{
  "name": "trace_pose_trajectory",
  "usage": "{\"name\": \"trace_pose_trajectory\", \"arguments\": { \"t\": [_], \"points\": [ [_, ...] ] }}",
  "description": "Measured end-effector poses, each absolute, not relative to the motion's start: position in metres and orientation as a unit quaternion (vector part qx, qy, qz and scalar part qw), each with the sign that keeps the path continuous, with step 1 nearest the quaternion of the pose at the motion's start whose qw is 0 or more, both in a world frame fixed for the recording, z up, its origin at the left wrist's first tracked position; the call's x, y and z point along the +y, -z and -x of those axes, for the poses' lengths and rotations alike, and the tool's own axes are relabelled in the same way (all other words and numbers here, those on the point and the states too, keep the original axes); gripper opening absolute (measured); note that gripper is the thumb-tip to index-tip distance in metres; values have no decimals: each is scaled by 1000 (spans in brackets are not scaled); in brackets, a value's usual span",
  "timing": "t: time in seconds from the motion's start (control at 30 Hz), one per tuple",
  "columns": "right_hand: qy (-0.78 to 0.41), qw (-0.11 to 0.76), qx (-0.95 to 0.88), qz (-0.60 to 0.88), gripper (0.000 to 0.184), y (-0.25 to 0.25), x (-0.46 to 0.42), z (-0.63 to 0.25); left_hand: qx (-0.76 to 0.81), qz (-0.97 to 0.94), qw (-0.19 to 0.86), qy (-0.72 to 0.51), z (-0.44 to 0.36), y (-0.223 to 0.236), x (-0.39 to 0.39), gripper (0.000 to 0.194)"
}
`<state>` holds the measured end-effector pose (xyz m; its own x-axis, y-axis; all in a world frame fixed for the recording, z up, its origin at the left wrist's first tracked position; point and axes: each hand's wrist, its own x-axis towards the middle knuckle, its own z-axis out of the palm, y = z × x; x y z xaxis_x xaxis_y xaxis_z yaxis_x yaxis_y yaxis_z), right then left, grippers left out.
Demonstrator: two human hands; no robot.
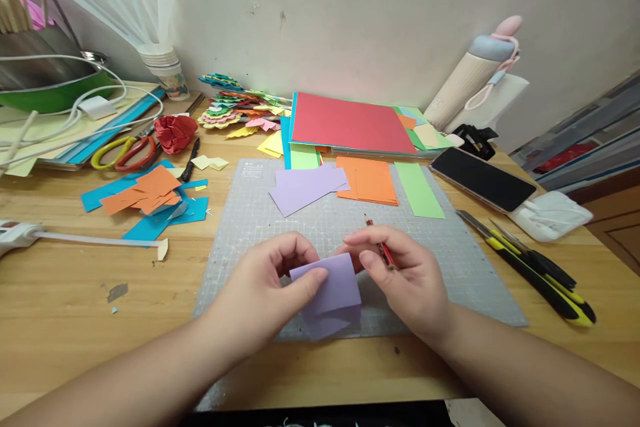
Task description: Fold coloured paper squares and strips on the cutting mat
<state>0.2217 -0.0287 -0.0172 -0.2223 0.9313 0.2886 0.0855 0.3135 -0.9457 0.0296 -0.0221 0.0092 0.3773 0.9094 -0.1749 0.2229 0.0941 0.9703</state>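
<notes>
Both hands hold a small folded lilac paper (336, 288) just above a grey cutting mat (260, 213). My left hand (273, 280) pinches the paper's left edge with thumb and fingers. My right hand (400, 273) grips the paper's upper right edge and also holds a red pencil (381, 247) between its fingers. More lilac sheets (305, 188), an orange stack (369, 180) and a light green strip (419, 190) lie on the far part of the mat.
Two yellow-black utility knives (543, 277), a phone (483, 178) and a white pouch (550, 213) lie right of the mat. Orange and blue scraps (150, 197), scissors (125, 150), a black pen (190, 160), a glue gun (20, 235), coloured paper sheets (350, 123) and paper flowers (225, 107) lie left and behind.
</notes>
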Motion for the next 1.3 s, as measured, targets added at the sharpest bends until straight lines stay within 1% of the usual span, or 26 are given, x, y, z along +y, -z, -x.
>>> {"name": "trace_pose_trajectory", "arguments": {
  "t": [0.07, 0.1, 0.2, 0.33, 0.43, 0.5, 0.57, 0.67, 0.73, 0.8, 0.97, 1.03, 1.1, 1.17, 1.2, 1.23, 1.3],
  "points": [
    [-457, 460, -658, 383, 20, 15, -28, -220, 472, -665, 491, -306, -30, -10, -24, 13],
    [-446, 440, -680, 382, 19, 14, -27, -220, 468, -692, 458, -303, -31, -11, -25, 12],
    [-353, 394, -759, 379, 8, 11, -28, -217, 456, -737, 399, -301, -32, -11, -28, 10],
    [-271, 412, -799, 343, 16, 7, -30, -216, 442, -759, 355, -321, -29, -9, -31, 8],
    [-212, 408, -824, 331, 25, 3, -33, -218, 377, -818, 261, -348, -26, -6, -33, 4],
    [-157, 387, -854, 310, 29, 0, -35, -220, 320, -853, 192, -365, -25, -5, -35, 13],
    [-94, 363, -883, 281, 29, -3, -37, -222, 283, -874, 152, -364, -24, -4, -38, 20],
    [-23, 345, -906, 244, 21, -8, -39, -224, 262, -887, 133, -355, -23, -6, -42, 23],
    [-5, 340, -913, 226, 15, -10, -40, -225, 260, -886, 127, -361, -23, -9, -43, 24],
    [-6, 337, -915, 220, 13, -13, -39, -227, 264, -883, 124, -368, -23, -14, -43, 24],
    [-9, 355, -900, 254, 20, -17, -28, -240, 285, -858, 132, -405, -20, -27, -40, 23],
    [-6, 390, -865, 317, 22, -16, -22, -247, 311, -831, 151, -436, -17, -29, -40, 24],
    [-19, 456, -801, 387, 25, -14, -19, -251, 342, -797, 200, -456, -15, -28, -40, 22],
    [-89, 515, -749, 408, 25, -11, -21, -249, 371, -758, 289, -452, -16, -25, -40, 15],
    [-153, 519, -738, 403, 23, -10, -23, -246, 384, -735, 343, -441, -18, -23, -40, 11],
    [-225, 508, -733, 392, 21, -8, -26, -241, 399, -709, 397, -425, -19, -21, -39, 9],
    [-362, 469, -718, 364, 16, -6, -34, -231, 436, -654, 479, -390, -23, -18, -37, 14]
  ]
}}
